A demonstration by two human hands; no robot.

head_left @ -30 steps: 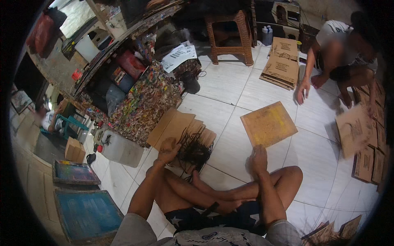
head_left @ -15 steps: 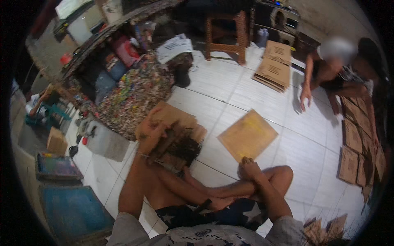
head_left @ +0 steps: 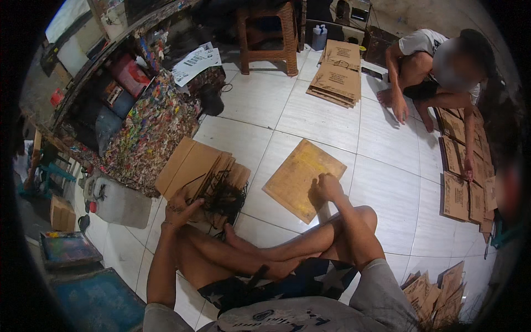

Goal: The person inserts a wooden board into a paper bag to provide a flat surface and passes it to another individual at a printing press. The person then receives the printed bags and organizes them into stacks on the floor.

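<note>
On the tiled floor (head_left: 326,119), the right hand (head_left: 328,186) presses the flat bag (head_left: 301,178); the left hand's (head_left: 182,210) grip clasps black cords (head_left: 224,196).

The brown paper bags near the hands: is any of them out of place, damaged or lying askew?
One flat brown bag lies alone on the tiles, turned askew to the tile lines, under the right hand. The fanned pile of bags by the left hand is uneven, its black cords tangled. No damage visible.

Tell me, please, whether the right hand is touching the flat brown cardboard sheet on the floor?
Touching: the head view shows the right hand resting on the near edge of the cardboard sheet, with no gap.
</note>
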